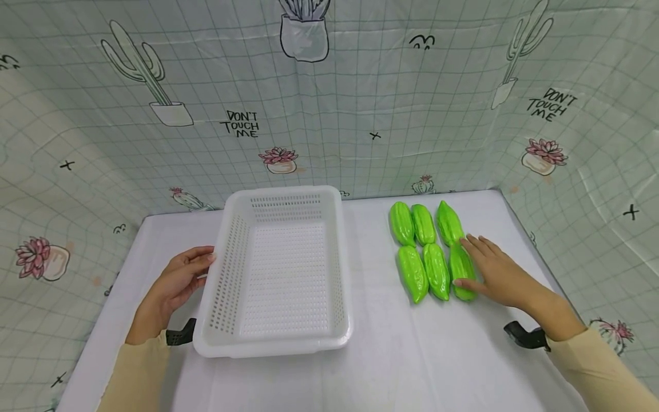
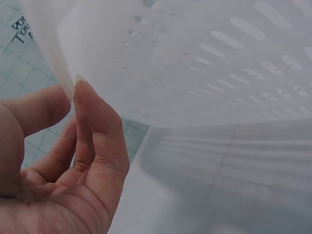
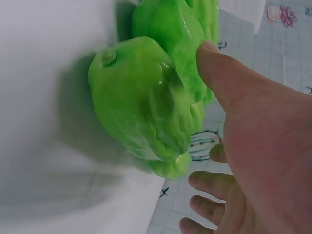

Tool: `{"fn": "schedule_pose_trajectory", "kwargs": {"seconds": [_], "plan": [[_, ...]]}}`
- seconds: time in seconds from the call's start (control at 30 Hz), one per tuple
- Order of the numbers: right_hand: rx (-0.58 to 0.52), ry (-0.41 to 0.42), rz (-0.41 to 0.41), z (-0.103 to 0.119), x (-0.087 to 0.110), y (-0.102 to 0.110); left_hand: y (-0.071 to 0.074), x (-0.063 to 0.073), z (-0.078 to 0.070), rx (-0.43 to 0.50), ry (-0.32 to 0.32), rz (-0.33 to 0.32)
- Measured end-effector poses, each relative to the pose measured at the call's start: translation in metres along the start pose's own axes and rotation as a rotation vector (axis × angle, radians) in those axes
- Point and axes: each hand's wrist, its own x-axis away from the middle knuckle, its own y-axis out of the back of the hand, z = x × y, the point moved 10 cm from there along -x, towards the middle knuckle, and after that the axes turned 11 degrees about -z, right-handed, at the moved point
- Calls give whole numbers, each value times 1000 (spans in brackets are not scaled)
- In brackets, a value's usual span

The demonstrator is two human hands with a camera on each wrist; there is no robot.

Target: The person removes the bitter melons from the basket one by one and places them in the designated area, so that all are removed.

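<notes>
A white plastic basket [image 1: 285, 274] with perforated walls stands on the table, and nothing lies inside it. At its left side, my left hand [image 1: 177, 283] pinches the rim between thumb and fingertips; the left wrist view shows the hand [image 2: 92, 156] close up on the basket's edge [image 2: 58, 63]. Several glossy green, ridged bitter melons [image 1: 412, 273] lie in two rows to the right of the basket. Over the nearest right one [image 1: 461, 272], my right hand [image 1: 501, 274] is spread with fingers extended. In the right wrist view its thumb is beside the bitter melons [image 3: 141, 97]; contact is unclear.
The table wears a white cloth [image 1: 381, 355]. A gridded curtain [image 1: 340, 103] printed with cacti hangs behind and on both sides. Each wrist carries a black mount [image 1: 525, 336].
</notes>
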Motion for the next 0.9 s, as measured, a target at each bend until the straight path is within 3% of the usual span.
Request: {"fn": "schedule_pose_trajectory", "kwargs": {"seconds": [0.43,0.9], "plan": [[-22,-69,-25,-19,0,8,2,0,5,-17,22,6],[-34,-55,-108,-29,3,15,3,5,4,8,17,0]]}}
